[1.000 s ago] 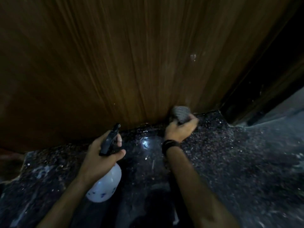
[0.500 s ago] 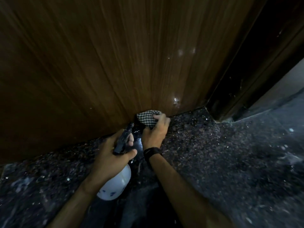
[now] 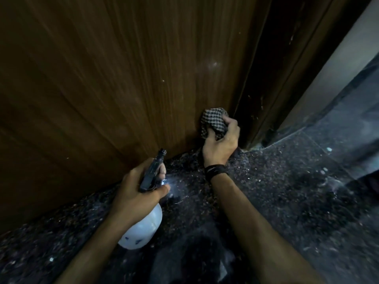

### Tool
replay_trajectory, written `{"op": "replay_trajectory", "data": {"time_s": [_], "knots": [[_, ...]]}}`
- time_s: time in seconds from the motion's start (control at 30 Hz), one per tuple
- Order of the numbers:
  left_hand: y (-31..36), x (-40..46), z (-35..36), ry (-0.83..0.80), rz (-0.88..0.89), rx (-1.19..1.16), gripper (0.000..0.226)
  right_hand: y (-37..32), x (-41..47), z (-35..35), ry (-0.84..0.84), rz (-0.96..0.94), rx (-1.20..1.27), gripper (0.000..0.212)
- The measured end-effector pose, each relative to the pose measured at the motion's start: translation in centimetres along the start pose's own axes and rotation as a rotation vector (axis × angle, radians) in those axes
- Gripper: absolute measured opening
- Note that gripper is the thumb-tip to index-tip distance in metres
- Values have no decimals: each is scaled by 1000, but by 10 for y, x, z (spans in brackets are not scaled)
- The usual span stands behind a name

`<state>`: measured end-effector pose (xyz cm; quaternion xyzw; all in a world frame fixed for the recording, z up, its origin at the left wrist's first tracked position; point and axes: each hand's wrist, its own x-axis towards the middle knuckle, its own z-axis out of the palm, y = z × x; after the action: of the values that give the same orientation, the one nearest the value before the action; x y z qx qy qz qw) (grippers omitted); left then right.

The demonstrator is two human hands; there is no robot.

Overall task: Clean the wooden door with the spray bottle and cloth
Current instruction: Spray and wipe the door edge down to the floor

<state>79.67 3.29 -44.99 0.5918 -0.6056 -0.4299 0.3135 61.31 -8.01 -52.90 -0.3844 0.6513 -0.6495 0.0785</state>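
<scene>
At the door's bottom corner the right hand (image 3: 221,140) grips the checked cloth (image 3: 214,123), pressed on the wooden door (image 3: 123,78). Short strokes along the grain should suit here; the dark frame (image 3: 266,89) blocks rightward, while leftward is free. Nearer, the left hand (image 3: 139,191) grips the spray bottle (image 3: 141,232) above the floor (image 3: 287,201).

From my remote feed, a dark speckled stone floor (image 3: 276,201) fills the frame from 3 to 9 o'clock. A dark wooden door frame (image 3: 287,68) rises at 1 o'clock, with a pale wall (image 3: 338,64) beside it at 2 o'clock.
</scene>
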Motion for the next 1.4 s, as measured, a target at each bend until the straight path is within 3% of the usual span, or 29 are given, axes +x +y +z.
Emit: {"op": "replay_trajectory", "data": {"time_s": [0.07, 0.17, 0.3, 0.47, 0.6, 0.7, 1.0, 1.4], "knots": [[3, 6, 8, -13, 3, -1, 28, 14, -3, 0, 35, 66, -9, 38], [6, 14, 17, -39, 25, 8, 25, 35, -6, 1, 83, 312, -11, 35], [9, 21, 25, -63, 40, 3, 26, 31, 9, 4, 133, 412, 36, 38], [11, 26, 28, -81, 42, 1, 26, -11, 38, -4, 196, 27, 90, 38], [15, 27, 24, -44, 45, -15, 29, -5, 27, -6, 153, 66, 73, 35], [23, 23, 17, -17, 76, -30, 28, -8, 10, -8, 38, 120, 48, 33], [59, -7, -37, 157, 66, -161, 38, -128, -20, -3, -282, -407, 196, 42], [112, -109, -192, 557, 70, -246, 30, -348, -49, 15, -737, -965, 227, 42]]}}
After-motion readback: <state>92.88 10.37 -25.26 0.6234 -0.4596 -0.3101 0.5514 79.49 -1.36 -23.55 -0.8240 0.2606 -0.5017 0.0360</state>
